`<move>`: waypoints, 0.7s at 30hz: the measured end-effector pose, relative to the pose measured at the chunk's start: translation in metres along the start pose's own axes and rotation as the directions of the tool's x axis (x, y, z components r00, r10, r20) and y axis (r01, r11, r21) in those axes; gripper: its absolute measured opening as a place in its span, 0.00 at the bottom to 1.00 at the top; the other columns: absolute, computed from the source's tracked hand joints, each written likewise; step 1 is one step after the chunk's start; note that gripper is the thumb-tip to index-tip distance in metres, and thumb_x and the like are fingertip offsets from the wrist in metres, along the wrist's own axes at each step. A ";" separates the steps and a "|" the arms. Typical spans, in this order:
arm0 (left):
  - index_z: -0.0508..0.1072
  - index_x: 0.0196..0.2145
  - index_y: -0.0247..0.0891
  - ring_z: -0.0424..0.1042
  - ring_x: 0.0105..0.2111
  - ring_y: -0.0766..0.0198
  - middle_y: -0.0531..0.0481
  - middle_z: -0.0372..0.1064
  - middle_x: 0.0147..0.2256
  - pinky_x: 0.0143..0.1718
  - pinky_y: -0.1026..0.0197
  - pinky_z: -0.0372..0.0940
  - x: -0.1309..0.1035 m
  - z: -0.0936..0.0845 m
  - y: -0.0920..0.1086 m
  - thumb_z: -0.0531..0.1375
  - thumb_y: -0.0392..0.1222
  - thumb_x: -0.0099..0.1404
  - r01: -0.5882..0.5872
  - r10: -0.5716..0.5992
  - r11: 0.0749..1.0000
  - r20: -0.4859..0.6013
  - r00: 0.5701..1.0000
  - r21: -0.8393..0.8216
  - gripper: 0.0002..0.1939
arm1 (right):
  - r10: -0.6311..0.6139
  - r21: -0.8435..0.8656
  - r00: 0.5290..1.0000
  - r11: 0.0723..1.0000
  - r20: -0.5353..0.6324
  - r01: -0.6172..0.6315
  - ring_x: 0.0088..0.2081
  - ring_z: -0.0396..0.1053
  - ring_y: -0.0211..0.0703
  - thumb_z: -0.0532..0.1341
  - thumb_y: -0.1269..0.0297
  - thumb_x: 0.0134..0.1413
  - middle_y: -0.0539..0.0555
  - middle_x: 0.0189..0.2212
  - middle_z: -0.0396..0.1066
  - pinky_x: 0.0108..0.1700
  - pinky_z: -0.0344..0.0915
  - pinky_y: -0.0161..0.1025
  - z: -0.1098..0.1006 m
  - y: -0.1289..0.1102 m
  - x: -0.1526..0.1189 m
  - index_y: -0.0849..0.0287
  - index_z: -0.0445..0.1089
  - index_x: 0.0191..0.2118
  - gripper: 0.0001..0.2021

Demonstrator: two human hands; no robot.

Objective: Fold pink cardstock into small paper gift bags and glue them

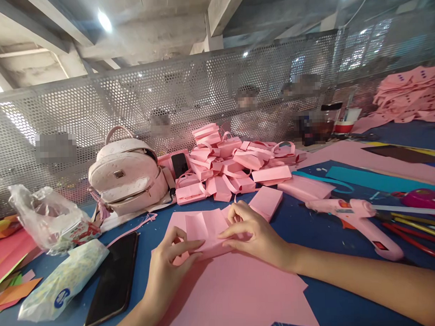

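Note:
A creased piece of pink paper is between my two hands, with fold lines running across it. My left hand pinches its near left edge between thumb and fingers. On the right side, my right hand grips the same folded paper, fingers bent over its edge. Beneath lies a larger flat pink sheet. Just beyond my right hand rests a folded pink paper box. Farther back, a heap of small pink paper boxes is piled up, some with strip handles.
A pink glue gun lies right, near scissors. On the left are a black phone, a tissue pack, a plastic bag and a pale backpack. A perforated metal screen stands behind the blue table.

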State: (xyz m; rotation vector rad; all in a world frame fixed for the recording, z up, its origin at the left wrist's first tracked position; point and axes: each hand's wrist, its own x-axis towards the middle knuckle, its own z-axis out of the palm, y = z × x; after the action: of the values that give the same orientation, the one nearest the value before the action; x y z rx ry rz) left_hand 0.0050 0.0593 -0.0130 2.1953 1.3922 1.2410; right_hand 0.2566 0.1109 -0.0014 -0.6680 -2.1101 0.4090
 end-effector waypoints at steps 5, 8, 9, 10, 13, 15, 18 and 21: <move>0.82 0.41 0.55 0.65 0.41 0.56 0.47 0.63 0.49 0.41 0.53 0.67 -0.002 -0.002 0.000 0.65 0.38 0.65 -0.131 0.141 0.983 -0.075 0.987 0.128 0.10 | -0.037 -0.009 0.999 0.999 -0.013 0.037 0.39 0.63 0.45 0.68 0.62 0.58 0.52 0.34 0.64 0.40 0.63 0.41 0.001 0.000 0.000 0.49 0.81 0.39 0.04; 0.82 0.40 0.56 0.64 0.47 0.51 0.48 0.60 0.57 0.46 0.47 0.66 -0.002 -0.002 0.002 0.65 0.38 0.65 -0.158 0.174 0.971 -0.078 0.982 0.180 0.11 | -0.081 -0.056 0.997 0.995 -0.021 0.079 0.42 0.63 0.46 0.68 0.64 0.58 0.54 0.37 0.68 0.44 0.63 0.44 0.002 -0.001 -0.001 0.51 0.81 0.38 0.03; 0.82 0.40 0.56 0.63 0.49 0.50 0.49 0.58 0.59 0.47 0.45 0.66 -0.001 -0.002 0.003 0.65 0.38 0.65 -0.160 0.178 0.968 -0.078 0.981 0.193 0.11 | -0.100 -0.080 0.995 0.992 -0.018 0.098 0.42 0.63 0.47 0.68 0.64 0.59 0.54 0.38 0.69 0.45 0.62 0.44 0.003 -0.003 0.000 0.51 0.80 0.38 0.03; 0.82 0.39 0.56 0.61 0.52 0.48 0.50 0.57 0.61 0.49 0.42 0.65 -0.001 -0.001 0.005 0.65 0.38 0.65 -0.162 0.182 0.965 -0.081 0.980 0.206 0.11 | -0.121 -0.104 0.993 0.987 -0.012 0.119 0.43 0.63 0.47 0.68 0.65 0.59 0.54 0.39 0.70 0.45 0.61 0.45 0.004 -0.004 0.000 0.52 0.80 0.38 0.03; 0.82 0.38 0.55 0.57 0.59 0.43 0.52 0.52 0.65 0.55 0.36 0.60 0.003 0.003 0.010 0.66 0.37 0.65 -0.170 0.192 0.958 -0.079 0.978 0.231 0.10 | -0.145 -0.138 0.989 0.980 0.010 0.145 0.41 0.63 0.46 0.69 0.66 0.58 0.51 0.37 0.73 0.44 0.59 0.45 0.009 -0.009 0.002 0.52 0.79 0.38 0.03; 0.82 0.37 0.54 0.56 0.59 0.42 0.51 0.53 0.65 0.55 0.35 0.60 0.005 0.006 0.014 0.66 0.37 0.65 -0.177 0.200 0.958 -0.082 0.976 0.227 0.09 | -0.116 -0.126 0.993 0.985 0.011 0.116 0.41 0.63 0.46 0.70 0.66 0.56 0.50 0.35 0.74 0.44 0.57 0.45 0.012 -0.012 0.004 0.53 0.78 0.36 0.02; 0.83 0.35 0.52 0.59 0.58 0.42 0.49 0.58 0.62 0.54 0.35 0.62 0.009 0.009 0.018 0.66 0.36 0.64 -0.182 0.205 0.962 -0.095 0.974 0.203 0.09 | -0.072 -0.109 0.997 0.991 0.003 0.072 0.39 0.62 0.45 0.70 0.65 0.56 0.49 0.32 0.73 0.43 0.56 0.45 0.015 -0.014 0.006 0.53 0.77 0.34 0.02; 0.83 0.33 0.51 0.61 0.57 0.43 0.49 0.62 0.61 0.53 0.35 0.63 0.010 0.009 0.020 0.66 0.35 0.64 -0.194 0.212 0.965 -0.093 0.973 0.178 0.10 | -0.079 -0.111 0.997 0.991 -0.004 0.078 0.38 0.62 0.45 0.68 0.64 0.59 0.49 0.30 0.72 0.43 0.55 0.45 0.016 -0.015 0.006 0.54 0.77 0.32 0.04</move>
State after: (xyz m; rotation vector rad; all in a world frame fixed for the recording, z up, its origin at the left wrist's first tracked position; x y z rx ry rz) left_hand 0.0262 0.0596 -0.0012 2.4717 1.3868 1.3798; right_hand 0.2359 0.1020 0.0011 -0.6465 -2.1556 0.2462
